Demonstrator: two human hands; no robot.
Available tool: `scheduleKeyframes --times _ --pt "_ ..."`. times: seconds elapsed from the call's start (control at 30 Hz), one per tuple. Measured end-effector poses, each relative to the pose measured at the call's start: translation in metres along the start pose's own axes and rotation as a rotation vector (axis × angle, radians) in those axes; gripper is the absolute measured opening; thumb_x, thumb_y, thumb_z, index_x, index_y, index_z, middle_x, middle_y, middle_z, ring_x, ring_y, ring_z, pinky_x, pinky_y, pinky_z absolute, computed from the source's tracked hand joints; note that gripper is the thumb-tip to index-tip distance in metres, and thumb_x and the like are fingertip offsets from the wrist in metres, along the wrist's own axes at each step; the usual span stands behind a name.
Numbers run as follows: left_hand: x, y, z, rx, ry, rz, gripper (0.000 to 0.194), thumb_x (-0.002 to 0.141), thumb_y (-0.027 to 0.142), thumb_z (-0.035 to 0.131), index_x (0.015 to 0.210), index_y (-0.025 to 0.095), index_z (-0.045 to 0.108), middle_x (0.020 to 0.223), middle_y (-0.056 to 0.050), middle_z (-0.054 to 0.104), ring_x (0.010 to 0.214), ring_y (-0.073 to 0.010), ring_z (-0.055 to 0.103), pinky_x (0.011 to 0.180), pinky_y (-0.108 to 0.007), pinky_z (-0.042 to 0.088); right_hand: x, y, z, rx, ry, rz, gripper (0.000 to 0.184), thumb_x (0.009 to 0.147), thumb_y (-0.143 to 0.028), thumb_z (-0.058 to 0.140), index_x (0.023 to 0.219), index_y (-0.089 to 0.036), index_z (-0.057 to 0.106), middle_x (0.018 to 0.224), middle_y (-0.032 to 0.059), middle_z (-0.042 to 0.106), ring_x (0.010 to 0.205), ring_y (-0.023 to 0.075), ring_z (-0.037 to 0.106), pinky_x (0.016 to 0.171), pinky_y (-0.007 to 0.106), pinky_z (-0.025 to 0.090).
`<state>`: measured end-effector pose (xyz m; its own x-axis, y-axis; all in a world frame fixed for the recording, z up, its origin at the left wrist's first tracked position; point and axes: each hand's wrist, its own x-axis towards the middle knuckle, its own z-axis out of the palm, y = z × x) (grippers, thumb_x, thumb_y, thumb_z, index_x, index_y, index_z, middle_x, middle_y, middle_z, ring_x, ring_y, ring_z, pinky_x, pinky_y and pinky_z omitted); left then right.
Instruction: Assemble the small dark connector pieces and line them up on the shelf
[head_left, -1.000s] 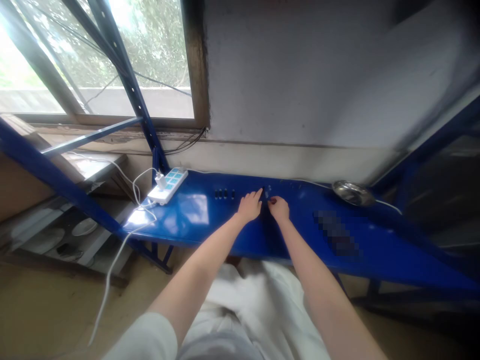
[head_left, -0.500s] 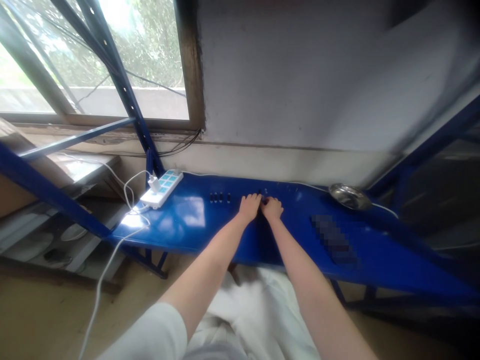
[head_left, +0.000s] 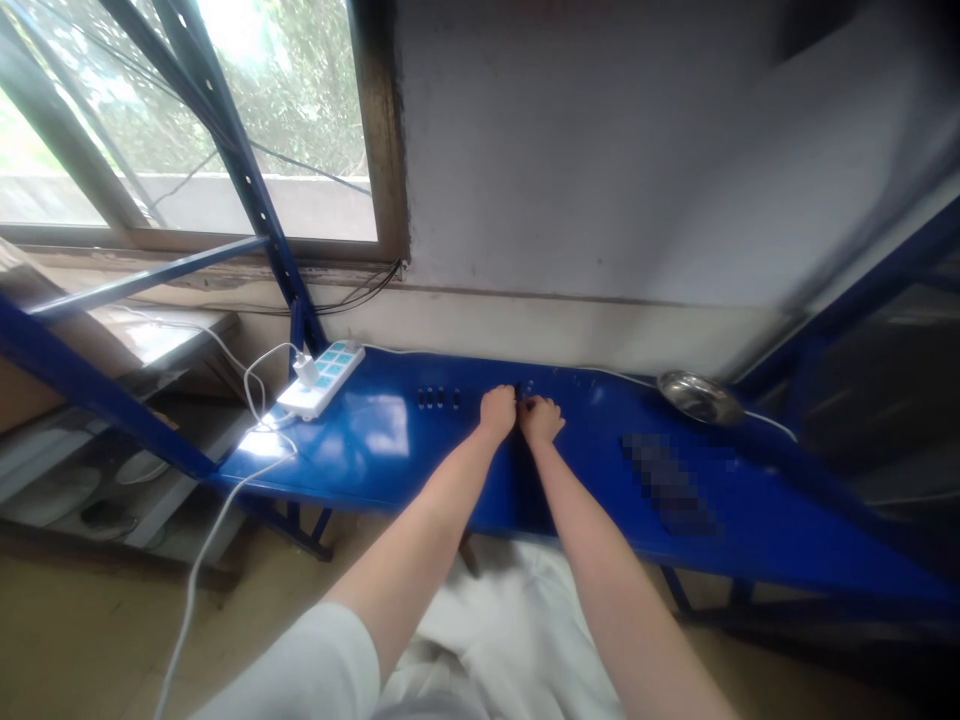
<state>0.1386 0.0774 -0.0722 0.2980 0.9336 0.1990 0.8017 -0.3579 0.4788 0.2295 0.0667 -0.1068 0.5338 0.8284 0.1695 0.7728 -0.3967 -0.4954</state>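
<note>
Both hands closer together than a second ago. Left hand (head_left: 499, 412) and right hand (head_left: 538, 418) nearly meet, fingers curled; can't tell what's held. Small dark pieces (head_left: 440, 398) lie leftward on tabletop (head_left: 465, 470), long axes fore-and-aft, left hand nearer.

Count on the blue table (head_left: 450, 465): four small dark pieces (head_left: 440, 398) in a row, one white power strip (head_left: 324, 384) carrying one white plug (head_left: 305, 370), one shiny metal dish (head_left: 697, 397) and one pixelated item (head_left: 667, 485). Hands number two, one left hand (head_left: 498, 412) and one right hand (head_left: 541, 421). Tiny pale bits (head_left: 529, 387) lie beyond them, too small for a reliable count.
</note>
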Motion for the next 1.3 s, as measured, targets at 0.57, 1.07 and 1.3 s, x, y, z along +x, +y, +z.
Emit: scheduleKeyframes --times 0.57,1.07,1.3 --pt "-0.047 -0.006 -0.055 -0.542 0.293 0.018 0.006 0.076 0.016 0.055 0.075 0.016 0.061 0.080 -0.002 0.064 0.067 -0.0108 0.055 0.068 -0.024 0.045 -0.051 -0.002 -0.035 -0.016 0.063 -0.436 0.017 0.082 -0.024 0.045 0.077 -0.017 0.059 0.081 0.0057 0.062 0.078 0.0190 0.051 0.067 0.030 0.027" --pt "-0.057 -0.007 -0.095 -0.527 0.273 -0.020 0.005 0.075 0.016 0.056 0.074 0.016 0.061 0.075 -0.001 0.064 0.061 -0.0100 0.054 0.066 -0.023 0.044 -0.065 -0.030 -0.054 0.000 0.044 -0.526 0.014 0.083 -0.020 0.043 0.078 -0.016 0.056 0.082 0.0061 0.061 0.077 0.0184 0.053 0.067 0.030 0.030" --pt "-0.057 -0.013 -0.100 -0.432 0.241 0.005 0.005 0.075 0.016 0.057 0.075 0.017 0.062 0.073 -0.001 0.063 0.061 -0.0108 0.054 0.064 -0.024 0.043 -0.067 -0.032 -0.057 0.007 0.040 -0.532 0.015 0.083 -0.021 0.043 0.079 -0.016 0.056 0.082 0.0069 0.061 0.077 0.0184 0.052 0.066 0.029 0.029"
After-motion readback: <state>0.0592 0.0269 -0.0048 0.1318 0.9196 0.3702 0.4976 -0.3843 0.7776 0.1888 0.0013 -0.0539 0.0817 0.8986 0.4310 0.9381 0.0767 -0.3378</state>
